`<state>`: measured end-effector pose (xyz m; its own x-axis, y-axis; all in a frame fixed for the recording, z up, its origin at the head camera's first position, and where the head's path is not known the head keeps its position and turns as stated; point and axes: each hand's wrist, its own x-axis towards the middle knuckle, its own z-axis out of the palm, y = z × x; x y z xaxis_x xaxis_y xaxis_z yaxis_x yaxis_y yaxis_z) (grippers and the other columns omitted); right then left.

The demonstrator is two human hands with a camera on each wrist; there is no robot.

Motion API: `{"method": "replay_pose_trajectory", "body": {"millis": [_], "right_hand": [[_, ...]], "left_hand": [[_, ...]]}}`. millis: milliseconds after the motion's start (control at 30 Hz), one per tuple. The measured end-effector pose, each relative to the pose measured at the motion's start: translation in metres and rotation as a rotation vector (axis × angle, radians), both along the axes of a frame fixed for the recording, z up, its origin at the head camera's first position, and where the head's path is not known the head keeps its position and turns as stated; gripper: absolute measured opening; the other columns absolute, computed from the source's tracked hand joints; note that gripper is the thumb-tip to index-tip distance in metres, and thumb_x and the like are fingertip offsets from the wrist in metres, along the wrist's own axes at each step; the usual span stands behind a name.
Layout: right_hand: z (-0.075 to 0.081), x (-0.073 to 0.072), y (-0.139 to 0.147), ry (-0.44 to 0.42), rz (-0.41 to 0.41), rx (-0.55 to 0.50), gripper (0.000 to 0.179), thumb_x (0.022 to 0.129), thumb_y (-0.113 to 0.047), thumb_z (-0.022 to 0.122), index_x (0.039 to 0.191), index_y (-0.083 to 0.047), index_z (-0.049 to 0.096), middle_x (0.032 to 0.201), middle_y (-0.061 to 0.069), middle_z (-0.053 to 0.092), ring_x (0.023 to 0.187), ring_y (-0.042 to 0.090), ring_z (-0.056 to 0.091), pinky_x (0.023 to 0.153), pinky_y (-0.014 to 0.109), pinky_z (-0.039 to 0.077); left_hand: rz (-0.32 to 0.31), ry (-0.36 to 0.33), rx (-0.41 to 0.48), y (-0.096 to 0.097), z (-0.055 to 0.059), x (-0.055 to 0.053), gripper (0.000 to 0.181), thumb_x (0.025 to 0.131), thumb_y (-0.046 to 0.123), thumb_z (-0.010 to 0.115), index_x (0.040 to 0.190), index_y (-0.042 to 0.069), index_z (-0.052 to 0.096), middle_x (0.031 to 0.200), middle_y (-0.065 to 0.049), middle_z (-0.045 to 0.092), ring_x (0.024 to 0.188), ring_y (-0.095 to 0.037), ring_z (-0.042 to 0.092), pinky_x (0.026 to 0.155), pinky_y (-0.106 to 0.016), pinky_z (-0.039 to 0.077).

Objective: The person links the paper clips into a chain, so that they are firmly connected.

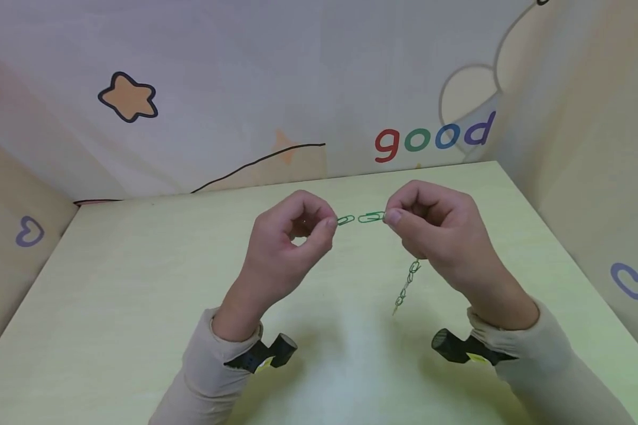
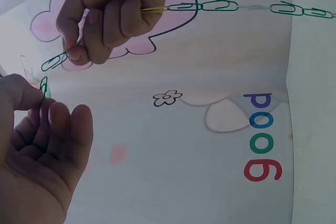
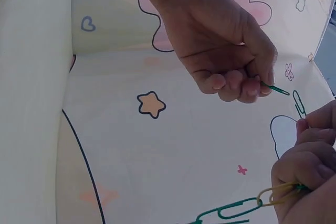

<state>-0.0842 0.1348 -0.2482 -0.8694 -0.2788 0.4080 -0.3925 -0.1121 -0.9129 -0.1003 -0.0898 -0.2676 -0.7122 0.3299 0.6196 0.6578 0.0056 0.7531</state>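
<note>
Pale green desk, walled at 9, 12 and 3 o'clock by printed fabric panels; near edge at 6 o'clock open. Bare desk surface all round both hands, widest toward 7 and 5 o'clock. Both hands raised above the middle of the desk, close together, not touching.

Left hand curled, thumb and forefinger pinching a single small green wire paper clip that pokes out toward 3 o'clock. Right hand curled as well, pinching the end green paper clip of a linked chain of green paper clips. The two clips tip to tip between the hands, just apart or barely touching; cannot tell which. Rest of the chain hanging from the underside of the right hand toward 6 o'clock, lower end close to the desk. One yellow paper clip among the green ones, seen at the right hand in the right wrist view.

Black wrist-mounted cameras strapped over beige sleeves.

Readable on the back panel at 1 o'clock: the word "good" in red, green, blue and purple letters. Also printed: an orange star at 10 o'clock and a purple heart at 9 o'clock.
</note>
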Motion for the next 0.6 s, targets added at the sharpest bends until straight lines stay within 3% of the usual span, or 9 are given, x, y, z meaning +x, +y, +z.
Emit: {"method": "replay_pose_trajectory", "body": {"millis": [167, 367, 600], "right_hand": [[-0.0013, 0.0008, -0.0007, 0.016, -0.023, 0.047, 0.009, 0.093, 0.008, 0.058, 0.092, 0.003, 0.065, 0.067, 0.006, 0.046, 0.055, 0.018, 0.039, 0.044, 0.030, 0.032], [-0.0003, 0.0028, -0.0015, 0.014, -0.065, 0.072, 0.007, 0.093, 0.006, 0.059, 0.092, 0.003, 0.065, 0.069, 0.007, 0.048, 0.056, 0.019, 0.041, 0.046, 0.029, 0.035], [0.0002, 0.0041, -0.0031, 0.008, -0.085, 0.027, 0.007, 0.093, 0.007, 0.059, 0.092, 0.004, 0.065, 0.068, 0.007, 0.047, 0.056, 0.019, 0.040, 0.045, 0.029, 0.034]], "left_hand": [[-0.072, -0.095, 0.105, 0.0007, 0.0010, 0.0020, 0.004, 0.092, 0.000, 0.059, 0.092, -0.004, 0.059, 0.088, -0.011, 0.066, 0.070, -0.025, 0.065, 0.066, -0.039, 0.058], [-0.124, -0.108, 0.160, 0.0017, 0.0015, 0.0013, 0.003, 0.090, -0.003, 0.060, 0.091, -0.004, 0.057, 0.087, -0.012, 0.062, 0.069, -0.027, 0.063, 0.065, -0.042, 0.059], [-0.121, -0.162, 0.194, 0.0012, 0.0018, 0.0019, 0.006, 0.090, -0.002, 0.062, 0.092, -0.007, 0.060, 0.087, -0.013, 0.063, 0.069, -0.028, 0.065, 0.068, -0.045, 0.060]]}}
